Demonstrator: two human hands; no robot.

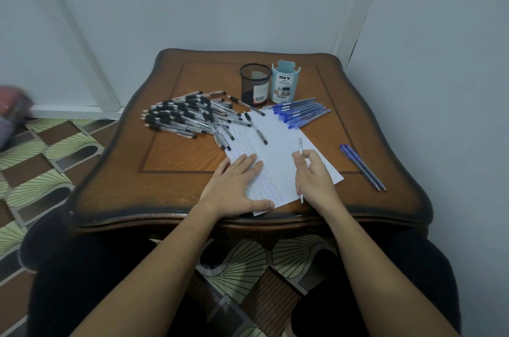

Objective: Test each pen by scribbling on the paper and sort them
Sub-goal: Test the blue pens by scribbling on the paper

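The right hand (314, 174) pinches a clear-barrelled ballpoint pen (300, 144) over the white scribbled paper sheet (278, 149), with the pen's long axis running twelve to six o'clock. The left hand (234, 182), at its nine o'clock, lies spread flat on the sheet, pinning it.

Glossy wooden table (176, 80) (carved edge); matt white paper (278, 149); black mesh cup (254, 80)

Wood table (179, 155) w/ dark rim; patterned floor (41, 144); blurry pink thing (11, 101) far left.
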